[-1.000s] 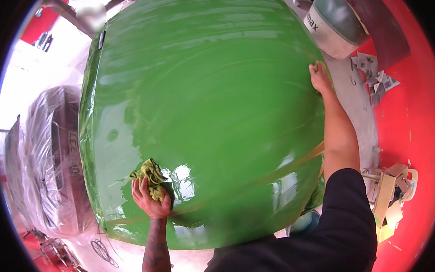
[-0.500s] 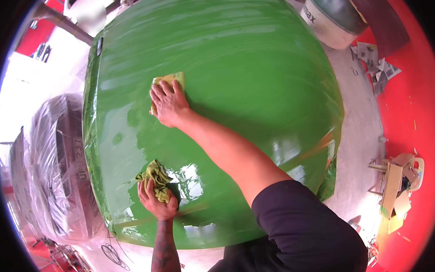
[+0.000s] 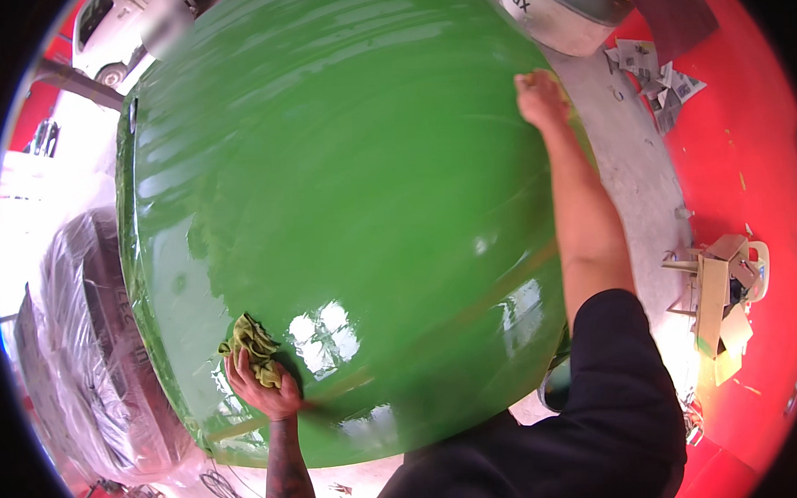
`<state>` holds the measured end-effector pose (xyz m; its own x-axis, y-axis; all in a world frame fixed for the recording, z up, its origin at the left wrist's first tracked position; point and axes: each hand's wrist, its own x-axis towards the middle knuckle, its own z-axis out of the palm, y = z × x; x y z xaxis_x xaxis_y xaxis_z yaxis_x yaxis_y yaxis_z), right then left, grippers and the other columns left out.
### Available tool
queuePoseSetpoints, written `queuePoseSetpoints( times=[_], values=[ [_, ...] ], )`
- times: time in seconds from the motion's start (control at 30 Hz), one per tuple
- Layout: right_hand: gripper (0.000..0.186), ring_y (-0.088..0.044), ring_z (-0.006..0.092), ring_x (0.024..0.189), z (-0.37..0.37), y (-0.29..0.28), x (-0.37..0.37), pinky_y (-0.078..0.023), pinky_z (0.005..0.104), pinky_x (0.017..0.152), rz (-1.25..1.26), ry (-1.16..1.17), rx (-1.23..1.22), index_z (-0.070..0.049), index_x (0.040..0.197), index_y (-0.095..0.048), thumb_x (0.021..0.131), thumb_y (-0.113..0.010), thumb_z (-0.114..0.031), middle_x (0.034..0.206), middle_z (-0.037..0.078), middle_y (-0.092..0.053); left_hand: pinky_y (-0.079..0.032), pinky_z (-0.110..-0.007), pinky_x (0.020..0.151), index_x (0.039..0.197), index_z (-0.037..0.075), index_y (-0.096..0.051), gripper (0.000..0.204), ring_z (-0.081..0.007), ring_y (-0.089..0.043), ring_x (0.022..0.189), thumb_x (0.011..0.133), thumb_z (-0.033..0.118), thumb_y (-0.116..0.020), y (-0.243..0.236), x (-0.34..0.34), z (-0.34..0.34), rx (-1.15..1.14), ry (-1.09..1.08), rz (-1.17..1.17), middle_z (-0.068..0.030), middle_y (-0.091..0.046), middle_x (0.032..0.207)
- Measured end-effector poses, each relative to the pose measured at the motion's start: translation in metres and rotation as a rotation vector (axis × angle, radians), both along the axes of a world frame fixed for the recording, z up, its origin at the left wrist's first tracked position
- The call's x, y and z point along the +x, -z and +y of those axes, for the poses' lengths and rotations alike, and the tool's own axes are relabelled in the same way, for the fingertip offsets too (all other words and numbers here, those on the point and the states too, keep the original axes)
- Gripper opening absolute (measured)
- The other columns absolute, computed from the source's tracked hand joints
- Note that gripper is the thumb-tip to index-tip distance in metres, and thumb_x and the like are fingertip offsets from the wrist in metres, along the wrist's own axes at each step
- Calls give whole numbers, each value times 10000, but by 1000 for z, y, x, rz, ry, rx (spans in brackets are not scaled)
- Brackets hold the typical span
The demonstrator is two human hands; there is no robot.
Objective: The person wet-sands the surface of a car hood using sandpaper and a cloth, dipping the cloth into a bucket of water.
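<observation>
A cardboard box [image 3: 710, 295] holds dark items [image 3: 735, 289]; the left hand [image 3: 265, 387] grips cloth [image 3: 252, 342].

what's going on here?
A person is leaning over a large, glossy green panel. Their left hand holds a crumpled yellow-green cloth against its lower left part. The right hand is at the panel's upper right edge; what it holds, if anything, is mostly hidden. The surface has a patchy sheen. A plastic-wrapped vehicle stands to the left.
</observation>
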<state>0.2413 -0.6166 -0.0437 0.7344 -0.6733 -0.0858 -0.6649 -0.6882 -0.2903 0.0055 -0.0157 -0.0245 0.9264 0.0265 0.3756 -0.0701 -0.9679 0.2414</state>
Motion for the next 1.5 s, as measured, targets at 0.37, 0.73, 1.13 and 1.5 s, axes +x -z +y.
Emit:
queuePoseSetpoints(
  times=[0.37, 0.73, 1.13, 1.5],
  values=[
    [639, -216, 266, 1474, 168, -8, -76, -170, 464, 1193, -199, -738, -131, -111, 1506, -318, 1002, -339, -503, 1598, 67, -241, -340, -552, 1039, 1292, 13, -513, 637, -457, -446, 1227, 813, 431, -553, 4, -2, 5, 54, 25, 8, -288, -476, 1298],
    [684, -153, 314, 1485, 124, -18, -107, -118, 549, 1183, -56, -293, -73, -47, 1524, -231, 1004, -334, -478, 1604, 124, -190, -343, -533, 1034, 1275, 27, -515, 598, -434, -457, 1217, 781, 356, -580, 4, -3, 5, 38, 47, -56, -258, -494, 1290],
    [582, -381, 303, 1378, 56, -22, -135, -260, 517, 1139, -172, -311, -11, -136, 1455, -395, 971, -463, -451, 1500, 119, -400, -333, -531, 1052, 1296, 43, -511, 595, -434, -441, 1240, 762, 288, -606, 3, -5, 4, 40, 0, -24, -262, -485, 1305],
    [657, -115, 276, 1498, 220, -13, -233, -89, 504, 1206, 107, -675, -61, -78, 1540, -198, 1009, -349, -432, 1614, 112, -157, -335, -524, 1049, 1294, 57, -513, 590, -429, -440, 1243, 777, 328, -598, 1, -6, 6, 56, -10, 20, -249, -483, 1313]
  ],
)
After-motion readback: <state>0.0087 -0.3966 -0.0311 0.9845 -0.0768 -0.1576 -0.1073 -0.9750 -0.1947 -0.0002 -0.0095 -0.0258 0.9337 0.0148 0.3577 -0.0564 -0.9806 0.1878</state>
